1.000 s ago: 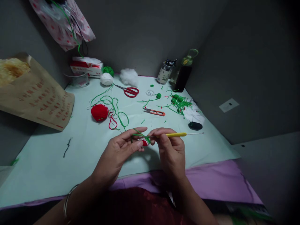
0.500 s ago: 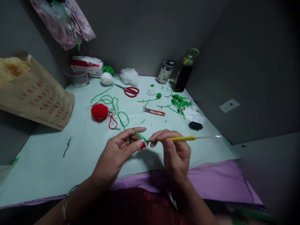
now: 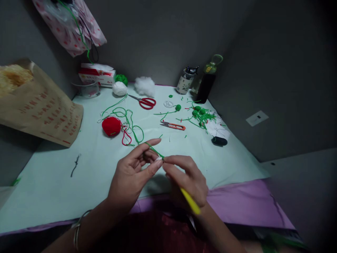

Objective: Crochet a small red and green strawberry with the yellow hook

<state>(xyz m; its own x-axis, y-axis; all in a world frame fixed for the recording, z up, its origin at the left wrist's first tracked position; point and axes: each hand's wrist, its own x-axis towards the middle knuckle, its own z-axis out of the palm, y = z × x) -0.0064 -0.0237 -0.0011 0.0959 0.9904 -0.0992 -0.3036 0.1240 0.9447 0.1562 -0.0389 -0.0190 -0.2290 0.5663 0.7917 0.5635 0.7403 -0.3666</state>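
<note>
Between the thumb and fingers of my left hand [image 3: 134, 165] is a small crochet piece [image 3: 159, 159], mostly hidden, with white stitches showing. Green yarn [image 3: 154, 149] runs from the piece over my raised left index finger. My right hand [image 3: 188, 177] is closed around a yellow-handled crochet hook [image 3: 190, 201], whose handle slants down toward me. The right thumb and index fingertips meet at the edge of the piece; the hook's tip is hidden there. Loose green yarn [image 3: 138, 131] and a red yarn ball [image 3: 111, 126] lie beyond my left hand.
Thread snips [image 3: 173, 125] and red-handled scissors [image 3: 147, 103] lie mid-table. Green crocheted pieces [image 3: 199, 111] with loose ends are at right, near a dark bottle [image 3: 206, 86]. A paper bag [image 3: 50, 109] stands left. White stuffing [image 3: 145, 86] and a white yarn ball [image 3: 119, 88] sit behind.
My right hand has rolled over, and the hook's handle has swung from pointing right to pointing down toward me. The red part of the piece no longer shows.
</note>
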